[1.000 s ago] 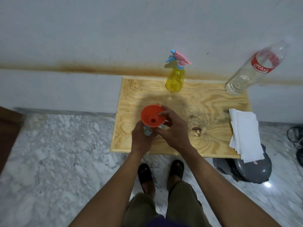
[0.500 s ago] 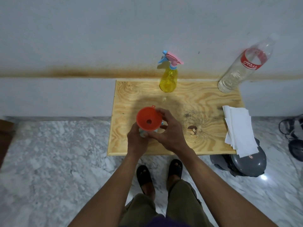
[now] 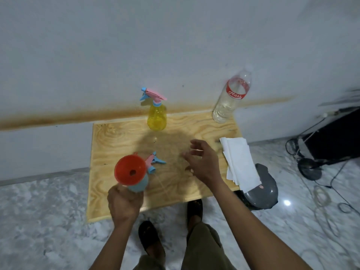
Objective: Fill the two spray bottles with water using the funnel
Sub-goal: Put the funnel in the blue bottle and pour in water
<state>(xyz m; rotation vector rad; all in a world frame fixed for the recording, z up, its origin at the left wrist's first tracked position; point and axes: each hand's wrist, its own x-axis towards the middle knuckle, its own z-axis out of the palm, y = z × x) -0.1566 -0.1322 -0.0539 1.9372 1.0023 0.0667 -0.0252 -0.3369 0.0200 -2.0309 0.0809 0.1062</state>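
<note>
While your right hand (image 3: 202, 162) hovers open over the plywood surface (image 3: 116, 137), send it to the water bottle (image 3: 230, 98) at the back-right corner; left hand (image 3: 124, 203) grips the blue spray bottle (image 3: 139, 185), funnel (image 3: 130, 171) seated in its neck, so keep it upright & pour slowly. Count: 1 water bottle, 2 spray bottles incl. yellow spray bottle (image 3: 156, 118) at back, 1 funnel, 1 loose spray head (image 3: 154, 162).

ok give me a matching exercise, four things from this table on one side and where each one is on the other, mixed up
Things:
1. orange funnel
2. yellow spray bottle
3. clear water bottle
4. white paper towels

Places:
A. back right corner, by the wall
B. right edge of the table, overhanging the front
C. in the neck of the blue bottle held by the left hand
D. back middle, upright

Pairs: 1-C, 2-D, 3-A, 4-B
</note>
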